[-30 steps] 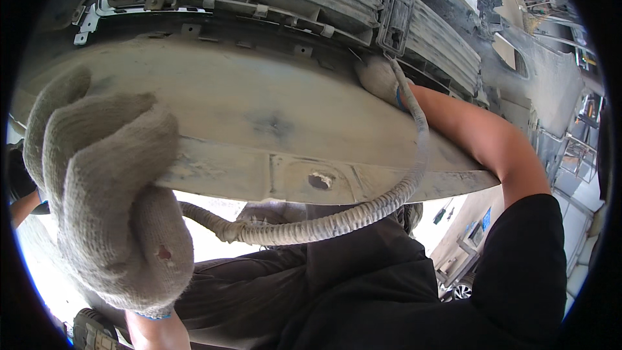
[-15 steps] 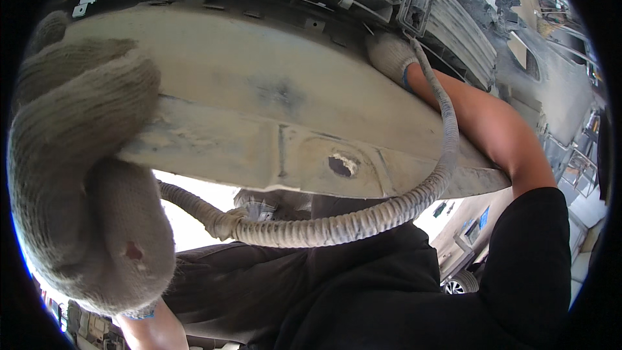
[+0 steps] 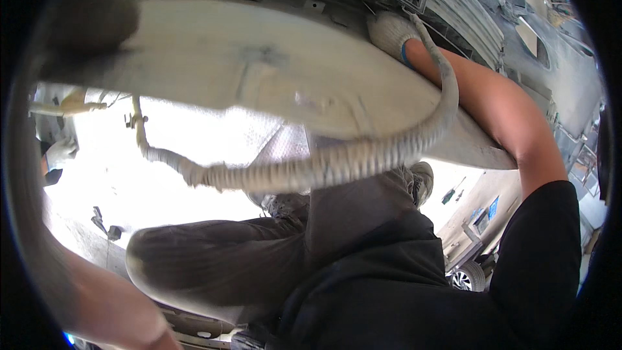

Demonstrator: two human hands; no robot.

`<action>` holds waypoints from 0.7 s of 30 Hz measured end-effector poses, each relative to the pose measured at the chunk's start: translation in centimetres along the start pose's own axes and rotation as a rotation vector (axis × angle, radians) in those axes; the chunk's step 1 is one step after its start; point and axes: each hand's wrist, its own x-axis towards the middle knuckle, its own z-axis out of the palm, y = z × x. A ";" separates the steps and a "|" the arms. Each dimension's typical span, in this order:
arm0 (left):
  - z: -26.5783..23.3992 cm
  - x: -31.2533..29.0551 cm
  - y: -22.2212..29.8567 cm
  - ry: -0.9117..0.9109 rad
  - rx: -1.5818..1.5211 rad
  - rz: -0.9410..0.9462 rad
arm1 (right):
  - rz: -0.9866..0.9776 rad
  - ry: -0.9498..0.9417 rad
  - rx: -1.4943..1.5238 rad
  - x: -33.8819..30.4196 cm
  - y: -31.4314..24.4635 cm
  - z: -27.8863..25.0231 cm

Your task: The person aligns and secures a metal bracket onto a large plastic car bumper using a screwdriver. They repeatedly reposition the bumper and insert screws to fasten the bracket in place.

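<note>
A long, dusty beige panel [image 3: 214,45], like a car's bumper skin, spans the view before me. Over its far left end, my left hand [image 3: 94,16] is a dark, blurred shape in its glove; its fingers cannot be made out. My right hand [image 3: 391,34], in a pale knitted glove, rests at the panel's far edge with its fingers hidden, my forearm reaching along the panel's right side. A ribbed cable conduit [image 3: 337,163] loops down across the front of the panel, between it and my body.
Black grille slats [image 3: 463,13] lie beyond the panel at the upper right. At the left edge is another person's pale gloved hand [image 3: 61,150]. My bent legs [image 3: 214,266] are below the conduit, above bright ground. A car wheel [image 3: 466,279] stands lower right.
My left hand has moved up and away from the panel's near left edge to its far left end. The panel's near edge and the conduit sit higher in view. My right hand stays put.
</note>
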 end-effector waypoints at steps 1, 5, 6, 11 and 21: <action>-0.3 1.3 -0.2 -0.056 0.034 0.038 | -0.007 -0.054 -0.019 0.1 0.1 0.2; -0.3 8.4 -1.1 -0.433 0.218 0.249 | -0.185 -0.074 -0.141 1.5 0.3 1.0; 0.0 9.8 -0.9 -0.501 0.256 0.308 | -0.200 -0.042 -0.131 1.6 0.3 1.4; 3.1 10.5 2.5 -0.192 -0.082 -0.130 | -0.211 0.022 -0.025 1.8 -0.6 3.2; 5.4 18.4 -0.1 -0.703 -0.162 -0.235 | -0.193 -0.015 -0.021 0.4 -2.2 1.3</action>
